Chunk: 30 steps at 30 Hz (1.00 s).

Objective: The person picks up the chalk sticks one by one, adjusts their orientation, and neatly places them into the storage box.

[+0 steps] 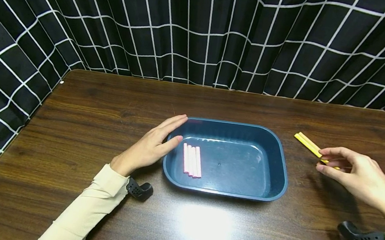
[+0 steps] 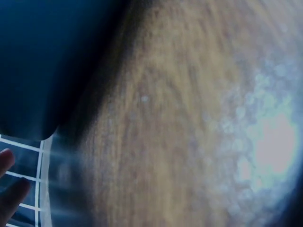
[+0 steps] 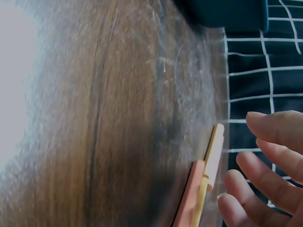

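My left hand (image 1: 149,145) lies along the left rim of a blue plastic basin (image 1: 237,169), its fingers straight and the thumb over the edge. Inside the basin, several pink-and-white sticks (image 1: 192,161) lie side by side near the left end. To the right of the basin, my right hand (image 1: 360,174) hovers over slim yellow sticks (image 1: 305,143) on the table, thumb and fingers apart and loosely bent. The right wrist view shows these fingers (image 3: 258,175) spread beside a yellow stick (image 3: 214,144) and an orange-looking one (image 3: 189,196). My hand partly hides the sticks in the head view.
The brown wood-grain table (image 1: 115,102) has a bright light reflection at its front middle. A black curtain with a white grid (image 1: 196,28) hangs behind and to the left. Black bands (image 1: 139,190) circle both wrists.
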Each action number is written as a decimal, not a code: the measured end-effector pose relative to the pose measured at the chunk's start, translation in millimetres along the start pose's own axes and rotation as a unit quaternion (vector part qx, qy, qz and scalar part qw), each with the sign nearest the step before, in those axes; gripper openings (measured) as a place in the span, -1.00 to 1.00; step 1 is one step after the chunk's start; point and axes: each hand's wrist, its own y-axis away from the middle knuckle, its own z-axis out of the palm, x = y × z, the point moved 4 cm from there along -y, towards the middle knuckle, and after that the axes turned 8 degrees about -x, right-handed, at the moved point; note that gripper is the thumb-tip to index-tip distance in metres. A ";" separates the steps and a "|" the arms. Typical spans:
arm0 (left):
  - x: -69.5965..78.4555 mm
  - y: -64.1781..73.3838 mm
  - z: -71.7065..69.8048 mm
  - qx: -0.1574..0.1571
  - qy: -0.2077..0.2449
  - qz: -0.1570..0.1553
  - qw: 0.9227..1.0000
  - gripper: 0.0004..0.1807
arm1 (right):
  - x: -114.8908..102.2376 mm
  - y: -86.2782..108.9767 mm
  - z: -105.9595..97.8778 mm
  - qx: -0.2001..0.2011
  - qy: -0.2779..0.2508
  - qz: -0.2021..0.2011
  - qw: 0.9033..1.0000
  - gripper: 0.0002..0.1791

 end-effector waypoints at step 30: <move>0.0 -1.4 2.7 0.004 0.042 0.024 0.999 -0.42 | 23.1 -9.2 4.1 -0.027 0.079 0.001 0.996 -0.66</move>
